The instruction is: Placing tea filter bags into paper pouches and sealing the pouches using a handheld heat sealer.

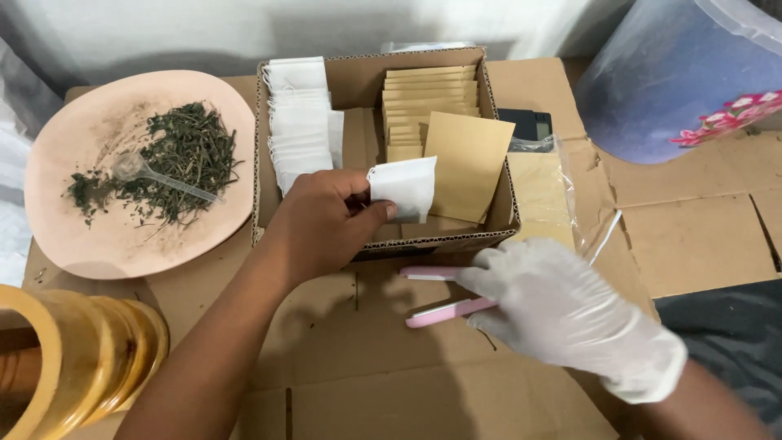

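White sachet [405,187] pinched in left hand [319,224]

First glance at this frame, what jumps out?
The bare left hand pinches a small white bag over the open cardboard box at centre. The white-gloved right hand grips a pink tool just below it. At left, a pink plate holds dried green herbs.

Open brown cardboard box [497,122] at centre holds stacked white paper sachets [300,122] left, tan kraft envelopes [432,106] right. Clear plastic bag [562,195] lies beside its right wall.
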